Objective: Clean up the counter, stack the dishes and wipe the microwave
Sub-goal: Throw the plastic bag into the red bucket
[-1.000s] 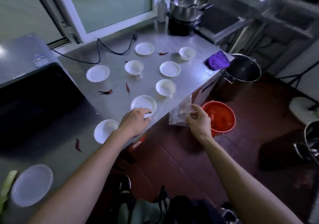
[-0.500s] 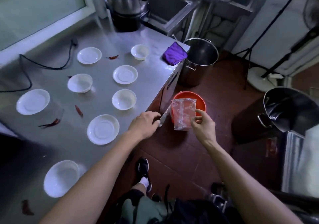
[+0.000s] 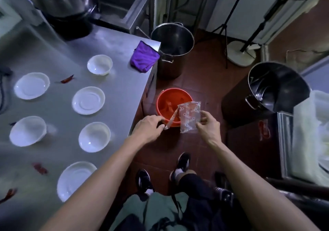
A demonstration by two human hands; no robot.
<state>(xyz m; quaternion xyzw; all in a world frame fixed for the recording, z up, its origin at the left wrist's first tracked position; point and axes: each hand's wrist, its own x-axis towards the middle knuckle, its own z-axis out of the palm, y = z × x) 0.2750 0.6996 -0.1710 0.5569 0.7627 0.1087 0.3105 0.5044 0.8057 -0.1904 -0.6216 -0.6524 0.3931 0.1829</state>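
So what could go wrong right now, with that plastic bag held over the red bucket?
The plastic bag is only pinched by the right hand at one edge and the left hand at a thin strip, so it might slip and land on the floor beside the red bucket. The left forearm also passes close to the plate near the counter edge, so a careless swing could knock it off.

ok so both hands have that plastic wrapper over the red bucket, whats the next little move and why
Probably let go so it drops in. The right hand pinches the clear wrapper and the left hand pinches its torn strip, both right above the open red bucket on the floor, which looks like the scrap bin.
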